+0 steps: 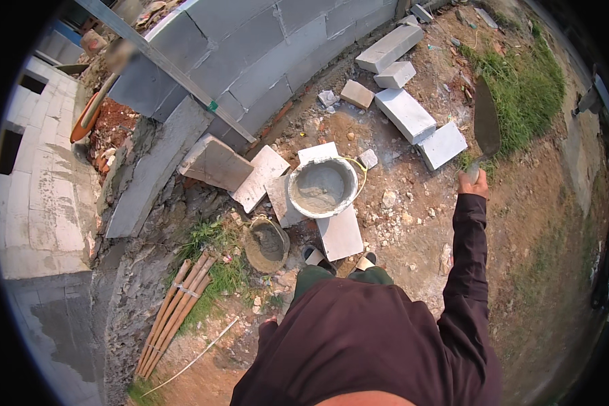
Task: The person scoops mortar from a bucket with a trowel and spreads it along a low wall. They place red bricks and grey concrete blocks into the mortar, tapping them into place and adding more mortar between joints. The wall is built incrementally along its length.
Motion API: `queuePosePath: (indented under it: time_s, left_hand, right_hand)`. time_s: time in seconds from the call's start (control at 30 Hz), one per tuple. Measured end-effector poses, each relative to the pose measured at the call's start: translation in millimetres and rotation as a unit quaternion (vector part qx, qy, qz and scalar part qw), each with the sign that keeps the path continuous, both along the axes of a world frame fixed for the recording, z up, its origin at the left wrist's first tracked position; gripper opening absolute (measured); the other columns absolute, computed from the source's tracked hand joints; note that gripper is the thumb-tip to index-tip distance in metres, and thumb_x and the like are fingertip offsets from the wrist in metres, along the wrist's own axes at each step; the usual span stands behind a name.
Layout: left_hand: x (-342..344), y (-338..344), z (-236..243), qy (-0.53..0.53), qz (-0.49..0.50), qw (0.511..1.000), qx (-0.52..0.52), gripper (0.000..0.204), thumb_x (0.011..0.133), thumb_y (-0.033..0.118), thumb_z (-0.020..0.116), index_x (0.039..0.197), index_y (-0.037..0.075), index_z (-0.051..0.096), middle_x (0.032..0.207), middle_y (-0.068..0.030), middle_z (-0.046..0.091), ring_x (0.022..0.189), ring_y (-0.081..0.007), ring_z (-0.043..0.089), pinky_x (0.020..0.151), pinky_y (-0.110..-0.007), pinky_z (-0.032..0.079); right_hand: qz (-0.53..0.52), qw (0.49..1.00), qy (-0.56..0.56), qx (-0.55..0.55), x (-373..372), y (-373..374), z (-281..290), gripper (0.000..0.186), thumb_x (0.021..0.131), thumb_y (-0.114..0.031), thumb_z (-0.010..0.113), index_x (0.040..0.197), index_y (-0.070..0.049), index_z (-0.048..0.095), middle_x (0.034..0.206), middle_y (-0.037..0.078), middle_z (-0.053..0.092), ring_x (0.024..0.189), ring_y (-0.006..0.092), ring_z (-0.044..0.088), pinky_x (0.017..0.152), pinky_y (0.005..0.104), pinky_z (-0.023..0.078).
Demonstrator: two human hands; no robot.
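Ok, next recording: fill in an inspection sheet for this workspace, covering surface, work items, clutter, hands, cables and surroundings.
Surface: uneven bare earth with scattered stones.
Work items: trowel; white-rimmed bucket and smaller dark bucket, both containing grey mortar.
Clutter: loose pale blocks; tied bundle of poles; thin pale strip, material unclear.
Hands: right hand grips the trowel's handle; left hand mostly hidden beside the body, grip unclear.
Cables: nothing seen for certain.
Surroundings: grey block wall ahead; grass ahead-right.
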State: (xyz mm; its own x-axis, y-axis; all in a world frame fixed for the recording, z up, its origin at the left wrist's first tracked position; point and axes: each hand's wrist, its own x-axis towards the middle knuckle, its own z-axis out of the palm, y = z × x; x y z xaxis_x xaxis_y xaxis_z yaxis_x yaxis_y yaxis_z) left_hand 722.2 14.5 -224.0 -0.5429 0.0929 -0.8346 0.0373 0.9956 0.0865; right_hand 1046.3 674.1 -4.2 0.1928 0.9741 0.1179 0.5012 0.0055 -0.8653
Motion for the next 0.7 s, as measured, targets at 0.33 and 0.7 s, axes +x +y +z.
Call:
queuePosePath:
  time_s: [0.33,0.7]
  left_hand:
    - [-114,64,77,0.152,-0.372,0.915,-0.038,0.046,0.091,0.043,0.04,0.105,0.003,0.06,0.105,-0.0192,0.062,0.097,-0.0354,0.058,0.083,-0.042,0.045]
    - [-24,192,120,-0.115,-0.28,0.916,-0.263,0.022,0.088,0.025,0.046,0.093,0.008,0.059,0.088,-0.0115,0.065,0.086,-0.0302,0.063,0.071,-0.042,0.049]
  right_hand:
    - [0.008,0.974,-0.023,0.226,-72,88,103,0.033,0.076,-0.022,0.071,0.096,-0.002,0.056,0.068,0.005,0.058,0.063,0.0123,0.055,0.06,0.0272,0.046]
    - [0.002,0.967,-0.085,0.241,-94,333,-156,0.036,0.071,-0.019,0.074,0.096,-0.003,0.053,0.067,0.014,0.058,0.057,0.0273,0.058,0.054,0.0349,0.047]
